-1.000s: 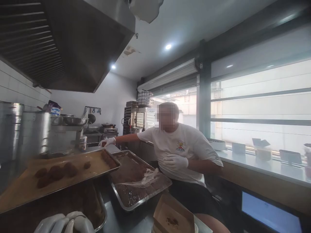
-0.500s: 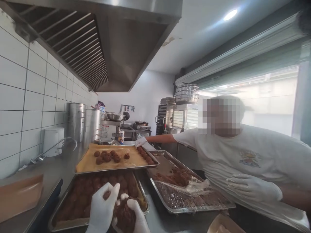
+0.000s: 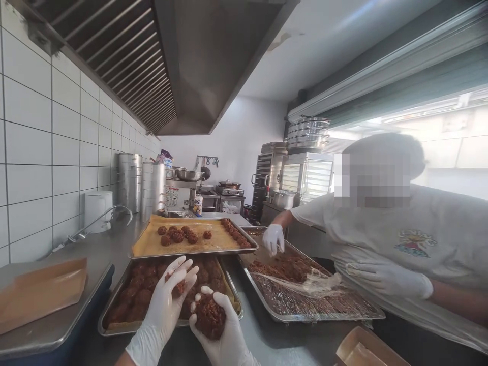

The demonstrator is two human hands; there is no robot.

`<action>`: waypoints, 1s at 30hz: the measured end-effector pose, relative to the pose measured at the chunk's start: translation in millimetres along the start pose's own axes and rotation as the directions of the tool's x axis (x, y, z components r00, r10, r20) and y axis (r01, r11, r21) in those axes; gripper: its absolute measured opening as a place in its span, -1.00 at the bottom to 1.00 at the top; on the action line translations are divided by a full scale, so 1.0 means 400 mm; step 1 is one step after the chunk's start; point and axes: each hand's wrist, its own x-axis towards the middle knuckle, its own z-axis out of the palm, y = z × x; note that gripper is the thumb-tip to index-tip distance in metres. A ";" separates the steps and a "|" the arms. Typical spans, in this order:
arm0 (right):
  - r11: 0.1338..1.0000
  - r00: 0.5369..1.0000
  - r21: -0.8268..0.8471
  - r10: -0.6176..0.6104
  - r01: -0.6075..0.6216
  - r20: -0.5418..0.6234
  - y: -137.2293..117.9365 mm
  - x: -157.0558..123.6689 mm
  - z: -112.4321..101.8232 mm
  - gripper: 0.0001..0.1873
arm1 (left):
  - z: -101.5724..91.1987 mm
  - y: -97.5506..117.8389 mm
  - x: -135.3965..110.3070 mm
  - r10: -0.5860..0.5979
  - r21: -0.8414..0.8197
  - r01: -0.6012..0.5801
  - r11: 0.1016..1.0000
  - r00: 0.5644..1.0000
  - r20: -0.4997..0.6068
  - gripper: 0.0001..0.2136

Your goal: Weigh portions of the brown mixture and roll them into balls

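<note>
Cupped a large ball of ground meat (image 3: 209, 316) in the curled fingers of the right gloved hand (image 3: 224, 328), held a small lump of meat (image 3: 178, 288) against the splayed left gloved hand (image 3: 163, 305), both raised higher and further apart than earlier, just above the steel tray of meatballs (image 3: 114, 295).

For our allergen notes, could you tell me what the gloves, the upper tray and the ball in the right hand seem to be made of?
The gloves look like matte latex or nitrile, given their creases. The tray seems stainless steel, by its bright rim, lined with tan baking paper. The ball looks like coarse brown mince.
</note>
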 end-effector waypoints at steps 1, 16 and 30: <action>1.000 1.000 -0.009 0.002 -0.002 0.002 0.001 0.001 -0.001 -0.55 | 0.000 -0.002 -0.002 -0.010 0.011 0.009 1.000 1.000 0.007 -0.53; 0.999 1.000 -0.040 0.004 -0.005 -0.027 0.010 -0.002 -0.001 -0.62 | -0.017 0.007 0.018 0.001 0.307 0.048 0.950 0.988 -0.157 -0.60; 0.999 0.997 -0.048 -0.001 -0.002 -0.072 -0.001 -0.020 0.025 -0.61 | 0.024 0.168 -0.037 0.220 0.330 -0.172 0.928 0.969 -0.113 -0.67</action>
